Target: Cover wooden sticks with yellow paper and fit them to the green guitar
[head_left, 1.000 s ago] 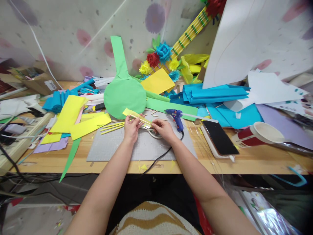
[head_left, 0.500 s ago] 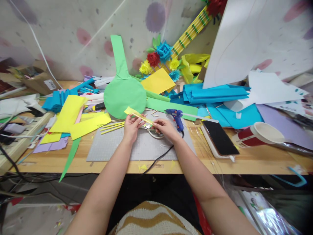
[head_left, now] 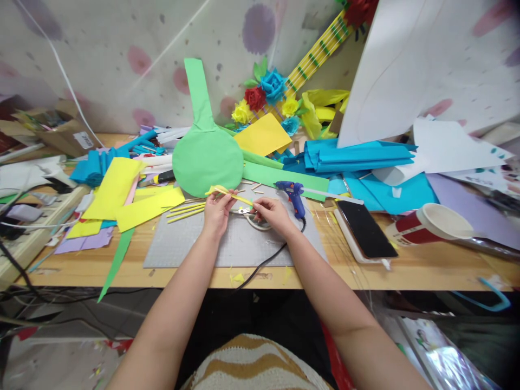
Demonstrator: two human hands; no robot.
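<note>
Above the grey cutting mat [head_left: 182, 249], a narrow yellow paper strip [head_left: 242, 200] runs between my hands, looking folded or rolled along its length. My left hand [head_left: 217, 216] pinches it near its left end, which sticks out past the fingertips. The fingers of my right hand [head_left: 274, 214] are closed on the right end. Metal pliers [head_left: 242, 211] lie under the strip, partly covered by my hands. Several thin yellow-wrapped sticks [head_left: 187, 212] rest left of my left hand. A blue glue gun [head_left: 292, 196] lies just beyond my right hand.
A green paper disc with a long neck [head_left: 207, 162] leans behind my hands. Yellow paper pieces [head_left: 150, 208] lie left. A phone [head_left: 366, 227] and paper cup [head_left: 430, 223] stand right, blue paper [head_left: 357, 154] behind. A black cord [head_left: 264, 264] crosses the mat.
The yellow strip looks narrower and more rolled at its left end, where a flat flap stood up before. My left fingers have shifted slightly; my right hand has hardly moved.
</note>
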